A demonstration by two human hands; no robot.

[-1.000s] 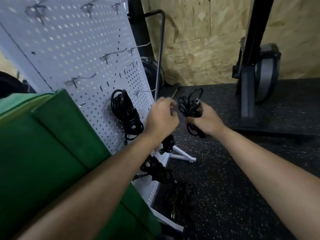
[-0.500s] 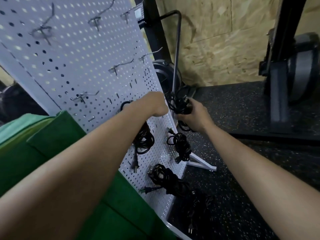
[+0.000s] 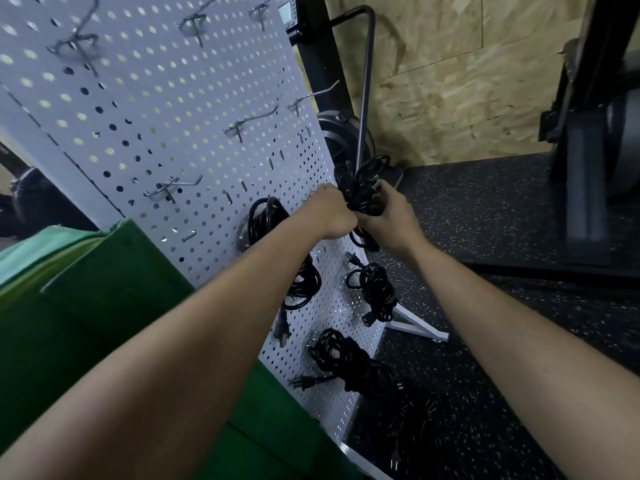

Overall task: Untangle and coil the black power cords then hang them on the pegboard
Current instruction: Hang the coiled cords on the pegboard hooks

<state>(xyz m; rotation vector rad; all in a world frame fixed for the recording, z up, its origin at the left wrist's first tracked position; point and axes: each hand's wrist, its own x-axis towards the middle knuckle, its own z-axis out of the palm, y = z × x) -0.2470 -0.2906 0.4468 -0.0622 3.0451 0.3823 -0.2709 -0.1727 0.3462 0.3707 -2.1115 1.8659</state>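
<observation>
A coiled black power cord [image 3: 360,183] is held up against the right edge of the white pegboard [image 3: 166,109]. My right hand [image 3: 388,216] grips its lower part. My left hand [image 3: 332,211] is closed against the same coil near the board; its fingers are hidden behind the hand. Three other coiled black cords hang on the board: one [image 3: 266,220] behind my left forearm, one [image 3: 375,292] lower right, one [image 3: 343,358] near the bottom. More loose black cord [image 3: 415,420] lies on the floor at the board's foot.
Bare metal hooks [image 3: 173,188] stick out of the board above and left of my hands. A green padded block [image 3: 86,306] fills the lower left. A black machine frame [image 3: 588,133] stands right, on speckled rubber floor, and an OSB wall is behind.
Both hands carried the coiled cord up and left, from open air over the floor to the pegboard's right edge. The view tilted closer to the board.
</observation>
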